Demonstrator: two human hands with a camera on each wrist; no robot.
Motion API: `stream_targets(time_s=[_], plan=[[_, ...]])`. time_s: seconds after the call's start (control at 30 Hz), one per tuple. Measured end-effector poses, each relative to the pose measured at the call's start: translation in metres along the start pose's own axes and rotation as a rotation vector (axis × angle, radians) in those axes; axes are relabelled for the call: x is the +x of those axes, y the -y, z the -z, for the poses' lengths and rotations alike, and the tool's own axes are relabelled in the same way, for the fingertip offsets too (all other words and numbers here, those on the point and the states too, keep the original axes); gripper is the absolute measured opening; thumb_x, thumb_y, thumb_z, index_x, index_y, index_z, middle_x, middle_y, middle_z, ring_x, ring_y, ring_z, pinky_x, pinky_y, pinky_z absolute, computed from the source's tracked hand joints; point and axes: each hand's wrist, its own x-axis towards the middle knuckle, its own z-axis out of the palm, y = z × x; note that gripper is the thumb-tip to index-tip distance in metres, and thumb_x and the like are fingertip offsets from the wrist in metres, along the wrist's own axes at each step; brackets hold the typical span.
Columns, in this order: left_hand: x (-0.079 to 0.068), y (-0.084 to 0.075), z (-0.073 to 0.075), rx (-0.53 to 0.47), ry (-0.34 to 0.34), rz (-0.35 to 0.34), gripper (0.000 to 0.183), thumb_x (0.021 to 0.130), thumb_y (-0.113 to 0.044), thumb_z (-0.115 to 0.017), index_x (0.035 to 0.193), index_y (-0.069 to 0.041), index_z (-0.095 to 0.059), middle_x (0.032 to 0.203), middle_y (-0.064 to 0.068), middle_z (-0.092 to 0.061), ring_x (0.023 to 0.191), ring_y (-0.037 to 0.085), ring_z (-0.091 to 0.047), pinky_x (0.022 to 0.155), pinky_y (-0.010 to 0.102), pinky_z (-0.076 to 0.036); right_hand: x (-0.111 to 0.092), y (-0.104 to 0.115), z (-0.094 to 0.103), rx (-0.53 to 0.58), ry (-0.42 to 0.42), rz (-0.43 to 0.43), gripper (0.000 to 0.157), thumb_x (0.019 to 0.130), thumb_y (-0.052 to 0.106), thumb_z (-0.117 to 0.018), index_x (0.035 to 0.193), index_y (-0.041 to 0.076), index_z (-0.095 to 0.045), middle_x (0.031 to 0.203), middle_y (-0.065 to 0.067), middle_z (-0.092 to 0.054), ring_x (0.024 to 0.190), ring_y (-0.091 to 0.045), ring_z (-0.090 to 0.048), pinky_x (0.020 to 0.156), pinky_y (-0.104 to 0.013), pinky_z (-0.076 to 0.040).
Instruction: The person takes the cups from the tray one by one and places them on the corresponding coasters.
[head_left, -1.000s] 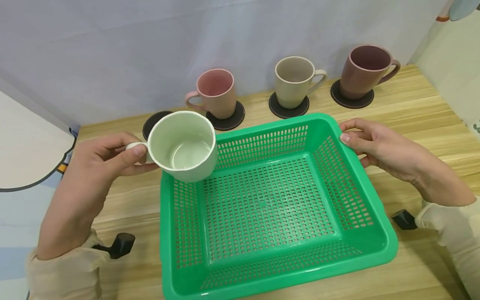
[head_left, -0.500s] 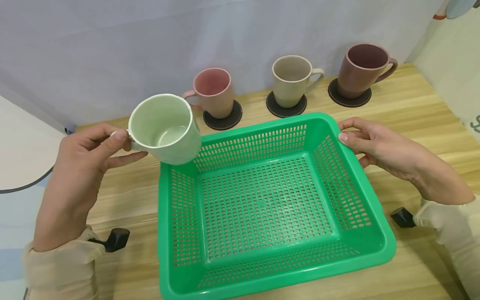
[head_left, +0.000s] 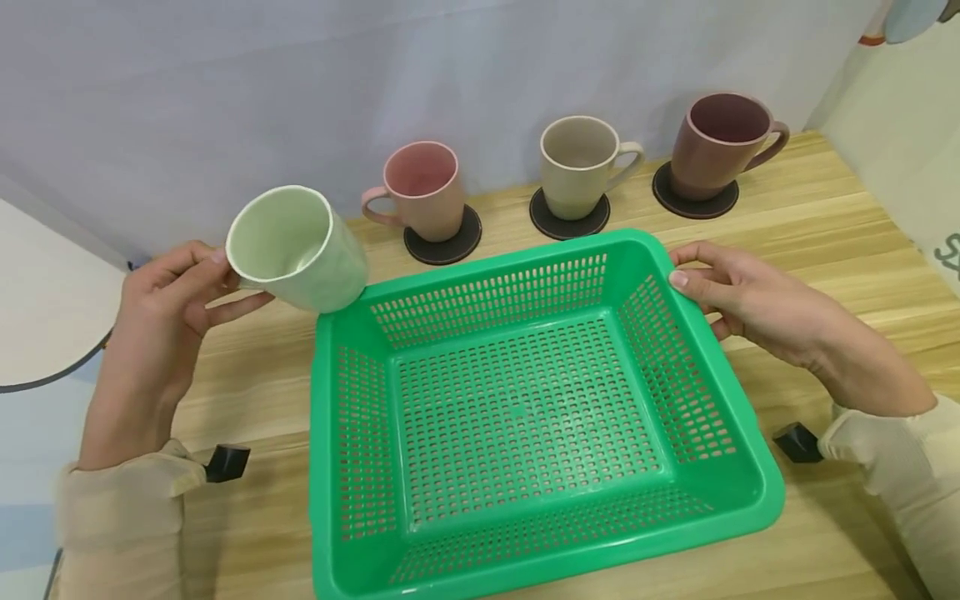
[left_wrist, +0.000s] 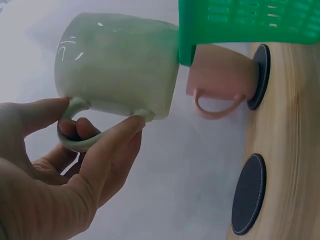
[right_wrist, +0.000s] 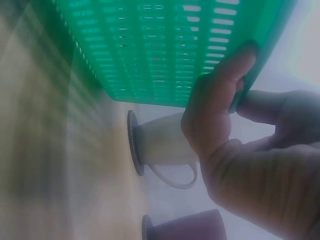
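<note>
My left hand grips a pale green mug by its handle, with fingers through the loop in the left wrist view. The mug is held up, tilted, at the back left corner of a green perforated basket, overlapping its rim. Whether mug and rim touch I cannot tell. My right hand pinches the basket's right rim near the back corner, thumb on top and fingers beneath. Nothing lies inside the basket. A round black coaster sits bare on the table below the mug; in the head view it is hidden.
Along the back stand a pink mug, a beige mug and a dark mauve mug, each on a black coaster. Behind them hangs a pale cloth. The wooden table extends to the right.
The green mug has moved left and slightly back, from over the basket's left part to its back left corner. The right hand keeps its hold on the rim.
</note>
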Motion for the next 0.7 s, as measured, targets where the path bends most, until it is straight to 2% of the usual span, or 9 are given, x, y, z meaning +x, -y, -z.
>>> stream_targets(time_s=[0.2,0.4,0.7], plan=[[0.009,0.005,0.014,-0.075,-0.017,0.002,0.022,0.104,0.002,-0.058,0.086,0.006,-0.070,0.092,0.007,-0.068,0.082,0.020,-0.069,0.079,0.041,-0.065,-0.001,-0.003,-0.001,0.008,-0.017,-0.003,0.026,0.114,0.023,-0.044,0.137,0.010,-0.043,0.103,-0.004,-0.077,0.085,-0.019,-0.076,0.068,-0.040,-0.063],[0.019,0.011,0.023,-0.059,-0.060,0.027,0.022,0.102,-0.003,-0.063,0.082,0.004,-0.068,0.082,0.006,-0.059,0.077,0.018,-0.063,0.080,0.040,-0.065,-0.002,-0.004,-0.003,0.017,-0.023,-0.003,0.025,0.114,0.022,-0.044,0.136,0.010,-0.043,0.101,-0.004,-0.077,0.084,-0.019,-0.076,0.068,-0.040,-0.063],[0.036,0.026,0.037,-0.062,-0.121,0.070,0.024,0.102,-0.008,-0.066,0.079,0.001,-0.068,0.085,0.005,-0.064,0.082,0.020,-0.077,0.080,0.037,-0.065,0.000,-0.003,-0.005,0.021,-0.012,0.008,0.026,0.114,0.022,-0.044,0.137,0.010,-0.042,0.105,-0.006,-0.077,0.086,-0.020,-0.076,0.069,-0.042,-0.064]])
